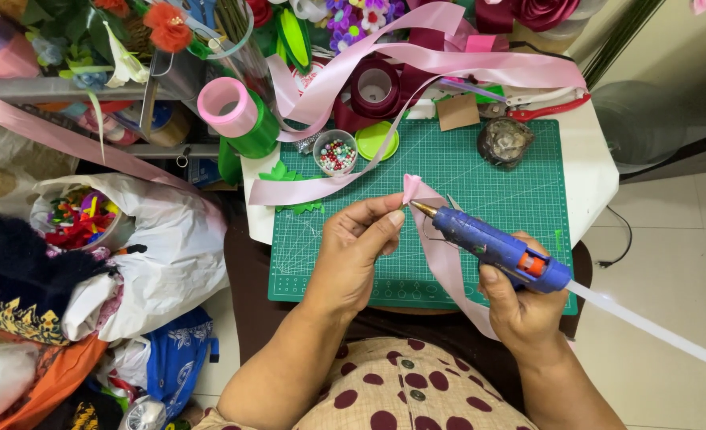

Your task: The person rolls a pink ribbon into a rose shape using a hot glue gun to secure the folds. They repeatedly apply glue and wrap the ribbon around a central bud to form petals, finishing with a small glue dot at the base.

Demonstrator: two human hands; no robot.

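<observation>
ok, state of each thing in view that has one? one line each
left hand: pinching the folded pink ribbon tip
right hand: gripping the blue glue gun, nozzle at the ribbon fold
glue stick: loaded, sticking out the back
bead cup: open, full of beads
pink ribbon roll: partly unwound
cutting mat: flat on the table

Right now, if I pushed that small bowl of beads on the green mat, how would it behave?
The bowl of beads looks light and shallow, so it would probably slide on the green mat. A ribbon lies against it, so it might snag and spill.
</observation>
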